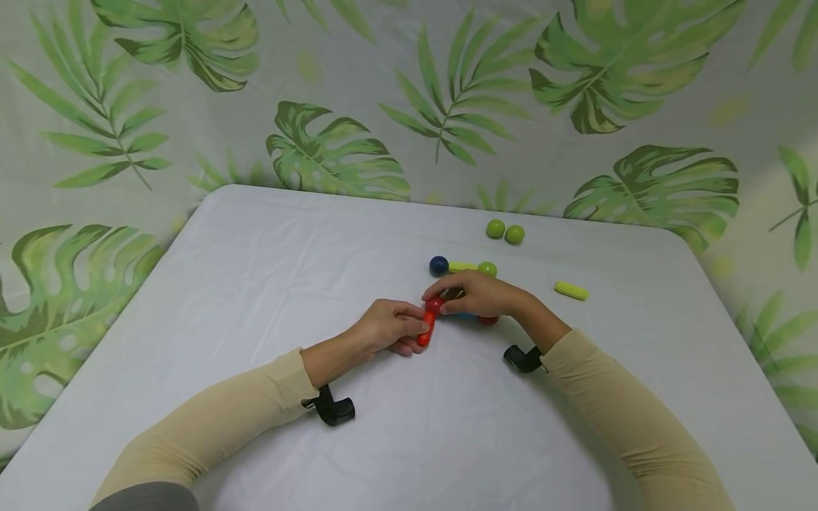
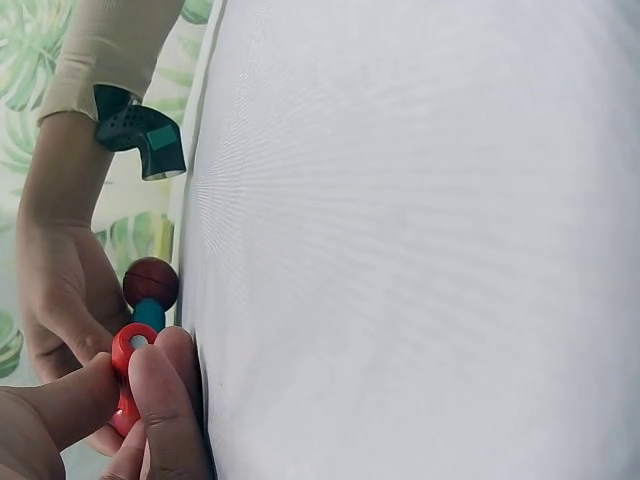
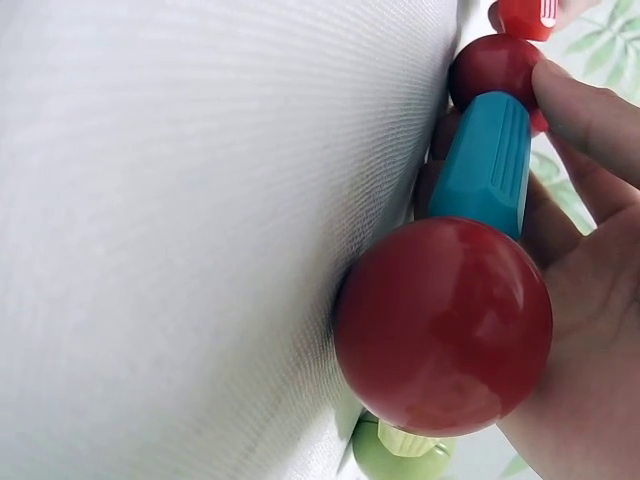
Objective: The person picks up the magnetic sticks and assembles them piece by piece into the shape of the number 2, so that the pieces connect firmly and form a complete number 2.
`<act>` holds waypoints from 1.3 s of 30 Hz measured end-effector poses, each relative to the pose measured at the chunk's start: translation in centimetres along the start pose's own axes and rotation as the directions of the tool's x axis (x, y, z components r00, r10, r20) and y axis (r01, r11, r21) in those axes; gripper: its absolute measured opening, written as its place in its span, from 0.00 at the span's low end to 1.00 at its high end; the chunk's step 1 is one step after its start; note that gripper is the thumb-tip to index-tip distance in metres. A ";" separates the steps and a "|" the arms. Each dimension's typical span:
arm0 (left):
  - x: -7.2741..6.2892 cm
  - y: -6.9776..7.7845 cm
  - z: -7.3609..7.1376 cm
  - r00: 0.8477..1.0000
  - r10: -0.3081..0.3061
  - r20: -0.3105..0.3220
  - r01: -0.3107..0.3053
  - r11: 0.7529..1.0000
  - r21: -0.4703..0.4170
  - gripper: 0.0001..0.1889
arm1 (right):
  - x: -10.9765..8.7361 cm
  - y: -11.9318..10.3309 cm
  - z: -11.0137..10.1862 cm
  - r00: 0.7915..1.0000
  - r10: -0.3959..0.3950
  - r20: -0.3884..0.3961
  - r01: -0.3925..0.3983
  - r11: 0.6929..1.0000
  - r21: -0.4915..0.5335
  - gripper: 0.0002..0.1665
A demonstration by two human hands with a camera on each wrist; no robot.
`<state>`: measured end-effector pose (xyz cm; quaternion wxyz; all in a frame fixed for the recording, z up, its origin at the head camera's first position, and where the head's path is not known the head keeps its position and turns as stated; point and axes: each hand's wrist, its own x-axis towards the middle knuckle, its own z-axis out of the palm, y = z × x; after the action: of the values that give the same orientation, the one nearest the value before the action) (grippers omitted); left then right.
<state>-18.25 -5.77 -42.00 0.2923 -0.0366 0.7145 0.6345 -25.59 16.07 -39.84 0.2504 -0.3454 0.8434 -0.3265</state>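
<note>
The white bench [image 1: 268,241] spans the lower frame. Mid-frame, the left hand [image 1: 391,328] and right hand [image 1: 482,292] are close together, the left pinching the red rod [image 1: 424,332], the right holding the red ball [image 1: 434,306] at its upper end. Best brace the ball and aim the rod at its centre.

Two balls [image 1: 495,228] behind the ball-and-rod assembly [image 1: 463,267], loose rod [image 1: 571,291] to its right.

Left hand [image 1: 391,328] and right hand [image 1: 481,292] meet at the red ball [image 1: 434,306].
The left pinches just on its near left side, thumb opposite fingers; the right arches over, gripping it. Sleeved forearms [image 1: 236,411] slant toward it from either side.
</note>
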 end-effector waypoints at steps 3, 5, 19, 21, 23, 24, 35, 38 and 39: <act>0.0 0.0 0.0 1.000 -0.001 -0.004 0.001 1.000 0.001 0.18 | 0.0 0.0 0.0 1.000 0.007 -0.001 -0.007 1.000 0.001 0.20; 0.1 0.0 0.1 1.000 0.000 -0.009 0.000 1.000 0.013 0.18 | 0.0 0.0 0.0 1.000 0.011 -0.003 -0.011 1.000 -0.005 0.20; 0.0 0.7 -0.3 1.000 -0.007 0.003 0.006 0.990 0.139 0.16 | 0.0 -0.4 0.0 1.000 0.025 -0.011 -0.025 0.999 -0.048 0.21; 0.0 0.7 -0.5 1.000 0.020 -0.006 -0.019 0.980 0.197 0.14 | 0.0 -0.4 0.0 1.000 0.027 -0.013 -0.028 0.998 -0.051 0.22; 0.0 0.8 -0.9 0.998 0.065 -0.011 -0.060 0.963 0.263 0.13 | 0.1 -0.4 0.0 0.999 0.032 -0.018 -0.033 0.998 -0.051 0.22; 0.0 0.8 -1.0 0.996 0.092 -0.010 -0.085 0.949 0.302 0.12 | 0.1 -0.4 0.1 0.999 0.035 -0.022 -0.036 0.998 -0.054 0.22; 0.3 1.4 -2.1 0.975 0.211 0.061 -0.211 0.820 0.531 0.13 | -0.3 -0.9 1.0 0.997 0.032 -0.066 -0.039 0.992 -0.116 0.23; 0.2 1.4 -2.1 0.973 0.221 0.072 -0.222 0.795 0.565 0.14 | -1.3 -1.2 1.0 0.995 -0.005 -0.097 -0.007 0.992 -0.127 0.24; 0.1 1.4 -2.1 0.970 0.231 0.080 -0.233 0.775 0.587 0.15 | -2.0 -1.2 0.9 0.994 -0.014 -0.113 -0.001 0.991 -0.130 0.25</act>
<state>-19.73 -7.45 -40.72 0.2097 0.1457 0.8751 0.4110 -23.22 16.52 -39.21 0.1778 -0.3447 0.8747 -0.2907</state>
